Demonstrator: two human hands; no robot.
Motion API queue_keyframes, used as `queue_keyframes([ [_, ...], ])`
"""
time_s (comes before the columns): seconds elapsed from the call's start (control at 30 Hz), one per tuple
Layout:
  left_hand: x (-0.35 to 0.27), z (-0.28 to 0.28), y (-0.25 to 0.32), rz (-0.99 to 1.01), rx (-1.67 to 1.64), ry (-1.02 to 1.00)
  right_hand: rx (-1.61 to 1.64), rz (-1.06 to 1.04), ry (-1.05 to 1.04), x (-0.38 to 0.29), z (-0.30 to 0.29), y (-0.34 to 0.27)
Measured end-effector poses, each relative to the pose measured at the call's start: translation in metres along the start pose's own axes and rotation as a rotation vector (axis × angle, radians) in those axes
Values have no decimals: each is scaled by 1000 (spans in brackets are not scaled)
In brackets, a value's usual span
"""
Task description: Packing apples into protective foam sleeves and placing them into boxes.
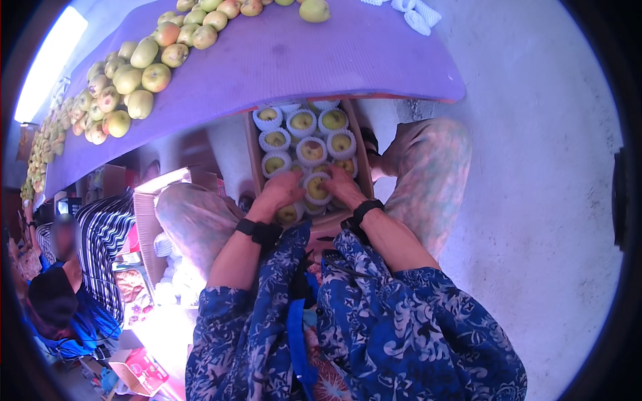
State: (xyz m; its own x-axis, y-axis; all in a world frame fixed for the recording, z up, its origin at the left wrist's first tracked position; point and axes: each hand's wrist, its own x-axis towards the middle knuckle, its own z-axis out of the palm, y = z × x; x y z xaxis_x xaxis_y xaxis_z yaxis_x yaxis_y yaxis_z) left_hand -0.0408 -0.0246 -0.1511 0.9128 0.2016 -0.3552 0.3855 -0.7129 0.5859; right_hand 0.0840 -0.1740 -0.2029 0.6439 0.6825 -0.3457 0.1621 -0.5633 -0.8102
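Observation:
A cardboard box [257,186] stands between my knees, filled with several yellow-green apples in white foam nets. My right hand [345,186] is inside the box, its thumb and fingers against the right side of a netted apple [317,188] near the middle. My left hand [282,191] reaches in from the other side, its thumb close to that same apple. Its other fingertips dip among the apples, where their grip is partly hidden. Another netted apple [287,214] lies below my left hand, and a blemished one [311,150] sits just beyond both hands.
A purple ribbed mat [301,60] covers the table beyond the box, with many bare apples [128,79] heaped along its left. White foam nets [420,17] lie at its far edge. An open carton [150,235] stands by my left knee. Further left sits another person [100,245].

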Motion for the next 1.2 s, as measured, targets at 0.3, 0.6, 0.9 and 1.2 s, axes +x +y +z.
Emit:
queue_keyframes([
  [0.3,-17,-37,5,114,-36,203,-255,-83,43,-2,-16,-16],
  [0.6,-37,-133,6,-3,-728,112,-199,-319,-148,-8,-65,-97],
  [0.9,-31,-166,12,-60,-841,101,-127,-675,-290,28,-131,-216],
  [1.2,-21,-172,16,24,-958,206,137,-689,232,128,-167,-208],
])
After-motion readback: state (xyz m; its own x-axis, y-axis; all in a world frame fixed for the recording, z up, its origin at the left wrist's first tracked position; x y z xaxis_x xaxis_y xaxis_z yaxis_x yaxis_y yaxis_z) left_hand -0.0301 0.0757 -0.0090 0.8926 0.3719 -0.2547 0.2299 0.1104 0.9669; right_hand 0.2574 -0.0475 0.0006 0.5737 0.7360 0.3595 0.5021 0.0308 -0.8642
